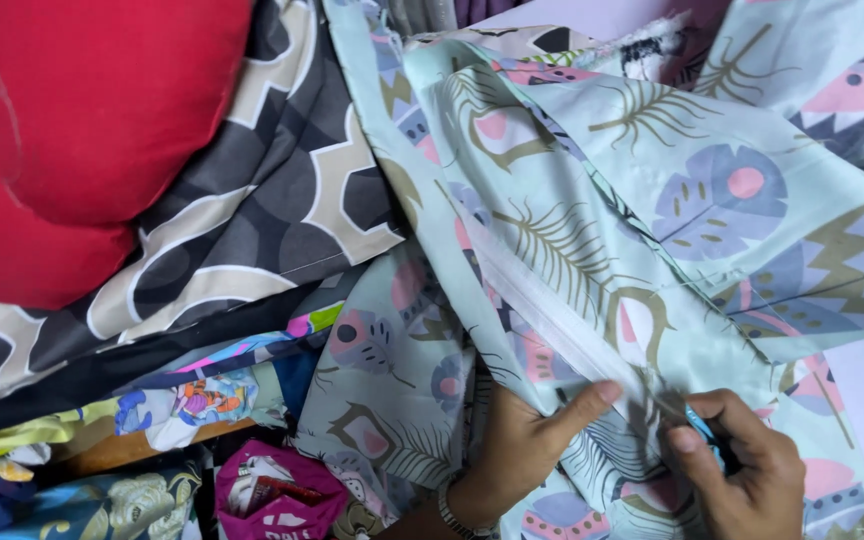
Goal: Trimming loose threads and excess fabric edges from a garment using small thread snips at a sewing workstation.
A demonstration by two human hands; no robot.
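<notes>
1. The left hand (522,445) enters from the bottom edge, back of the hand facing up, wrist bent slightly inward

2. A metal band circles the left wrist at the lower edge of the view

3. The left thumb stretches out to the right, tip pointing toward the other hand; its fingers are tucked under and hidden

4. The right hand (742,475) sits just beside the left, lower right, knuckles up

5. The right fingers curl inward in a closed grip, thumb pressed against the forefinger

6. Both forearms are mostly out of view below the frame
</notes>
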